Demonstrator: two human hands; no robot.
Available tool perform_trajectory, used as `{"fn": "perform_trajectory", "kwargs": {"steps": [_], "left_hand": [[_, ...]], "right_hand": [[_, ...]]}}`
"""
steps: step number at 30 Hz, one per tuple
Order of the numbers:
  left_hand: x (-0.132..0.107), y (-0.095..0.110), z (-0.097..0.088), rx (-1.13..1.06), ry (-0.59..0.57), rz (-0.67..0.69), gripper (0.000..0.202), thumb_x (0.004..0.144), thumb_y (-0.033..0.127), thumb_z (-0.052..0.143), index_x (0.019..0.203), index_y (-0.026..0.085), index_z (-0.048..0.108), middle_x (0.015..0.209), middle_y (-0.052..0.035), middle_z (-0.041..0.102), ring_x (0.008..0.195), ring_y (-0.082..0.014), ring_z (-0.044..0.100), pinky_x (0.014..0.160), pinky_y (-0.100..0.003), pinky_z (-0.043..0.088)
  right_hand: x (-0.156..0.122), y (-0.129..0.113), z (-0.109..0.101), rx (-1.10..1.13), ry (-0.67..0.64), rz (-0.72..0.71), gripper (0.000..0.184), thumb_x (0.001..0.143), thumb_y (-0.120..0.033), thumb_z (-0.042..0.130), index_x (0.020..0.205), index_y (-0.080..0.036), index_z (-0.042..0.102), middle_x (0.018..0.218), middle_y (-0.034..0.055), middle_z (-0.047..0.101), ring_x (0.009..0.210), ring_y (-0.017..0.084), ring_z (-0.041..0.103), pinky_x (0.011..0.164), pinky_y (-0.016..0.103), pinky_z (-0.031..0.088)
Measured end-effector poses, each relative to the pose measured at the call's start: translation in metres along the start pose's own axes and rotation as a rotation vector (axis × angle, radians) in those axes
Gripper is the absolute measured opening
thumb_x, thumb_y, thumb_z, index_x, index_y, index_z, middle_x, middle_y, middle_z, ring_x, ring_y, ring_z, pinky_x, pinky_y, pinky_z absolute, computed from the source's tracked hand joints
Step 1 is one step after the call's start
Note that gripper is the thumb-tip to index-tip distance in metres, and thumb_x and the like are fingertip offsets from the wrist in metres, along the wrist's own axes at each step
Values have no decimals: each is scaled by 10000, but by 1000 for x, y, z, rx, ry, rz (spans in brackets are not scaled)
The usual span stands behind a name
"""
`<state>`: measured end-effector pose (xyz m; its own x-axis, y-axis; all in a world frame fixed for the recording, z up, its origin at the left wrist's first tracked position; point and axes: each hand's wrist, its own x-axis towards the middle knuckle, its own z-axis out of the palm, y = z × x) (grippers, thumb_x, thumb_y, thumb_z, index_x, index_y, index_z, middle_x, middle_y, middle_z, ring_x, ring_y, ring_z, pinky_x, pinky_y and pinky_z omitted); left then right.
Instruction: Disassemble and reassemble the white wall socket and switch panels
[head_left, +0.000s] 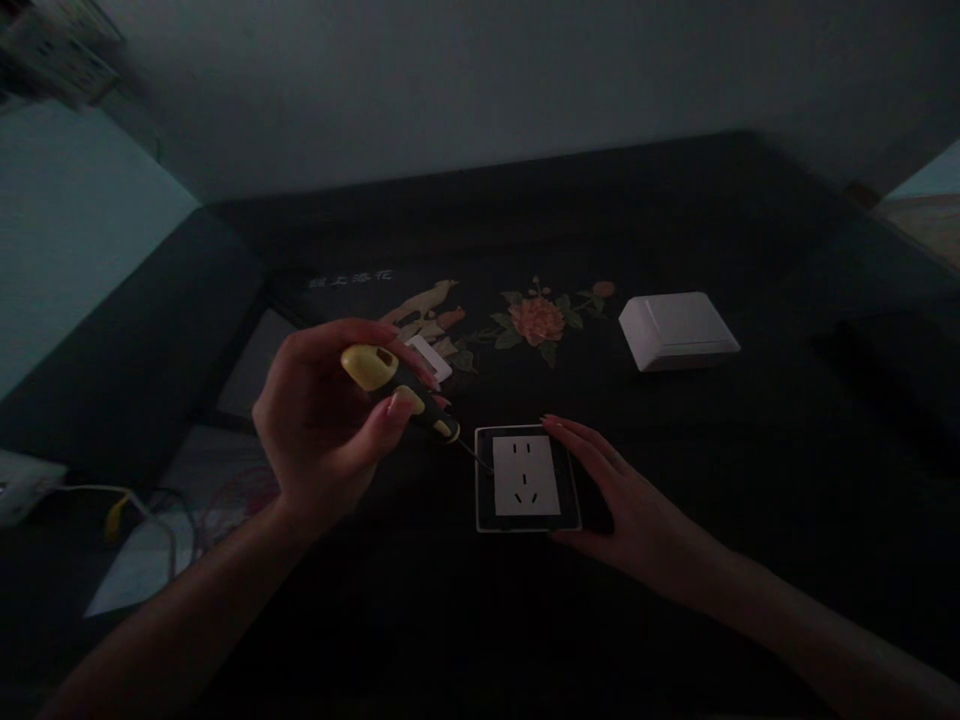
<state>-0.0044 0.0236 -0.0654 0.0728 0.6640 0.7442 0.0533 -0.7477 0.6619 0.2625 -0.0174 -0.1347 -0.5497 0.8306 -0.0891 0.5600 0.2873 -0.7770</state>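
A yellow and black screwdriver is gripped in my left hand, tilted down to the right. Its thin shaft reaches the left side of a wall socket, which has a white slotted centre inside a dark border with a pale edge. Along the right side of the socket, my right hand holds it between fingers at the top corner and thumb at the bottom corner. Just behind my left fingers lies a small white frame-like piece, partly covered by them.
A white box-shaped cover sits on the dark table at the right. The tabletop bears a printed flower and bird. At far left are a white power strip, a cable and a paper sheet. A wall rises behind.
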Motion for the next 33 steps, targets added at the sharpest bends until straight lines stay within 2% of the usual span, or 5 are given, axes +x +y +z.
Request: {"fn": "perform_trajectory", "kwargs": {"steps": [15, 22, 26, 29, 33], "left_hand": [[1, 4, 2, 6, -88, 32, 353, 861, 138, 721, 1201, 190, 643, 902, -26, 718, 710, -147, 715, 570, -258, 636], [8, 9, 3, 77, -154, 163, 504, 790, 109, 758, 1262, 246, 647, 949, -6, 738, 679, -145, 718, 561, -277, 647], [8, 17, 3, 182, -132, 157, 366, 767, 180, 799, 1122, 179, 709, 863, -29, 751, 618, -148, 719, 519, -244, 617], [7, 22, -1, 283, -197, 143, 258, 786, 252, 782, 1027, 175, 728, 786, -31, 759, 606, -171, 715, 522, -282, 619], [11, 25, -7, 296, -298, 139, 320, 774, 240, 773, 1086, 190, 723, 801, -35, 777, 633, -197, 734, 557, -318, 647]], "right_hand": [[-1, 0, 1, -1, 18, -25, 908, 799, -234, 718, 1534, -343, 197, 1600, 119, 306, 1454, 307, 365, 1157, 572, 353], [-1, 0, 0, -4, 24, -29, 912, 802, -248, 726, 1528, -370, 187, 1604, 112, 302, 1454, 318, 366, 1151, 579, 358], [-1, 1, 1, -14, 41, -53, 916, 806, -227, 721, 1522, -393, 174, 1594, 101, 317, 1446, 300, 382, 1140, 563, 382], [-1, 1, 2, -11, 43, -63, 912, 811, -221, 717, 1525, -389, 174, 1588, 100, 322, 1445, 296, 385, 1139, 557, 387], [-1, 0, 1, -5, 40, -61, 913, 814, -224, 709, 1535, -387, 173, 1590, 97, 320, 1436, 305, 396, 1138, 557, 391]]}}
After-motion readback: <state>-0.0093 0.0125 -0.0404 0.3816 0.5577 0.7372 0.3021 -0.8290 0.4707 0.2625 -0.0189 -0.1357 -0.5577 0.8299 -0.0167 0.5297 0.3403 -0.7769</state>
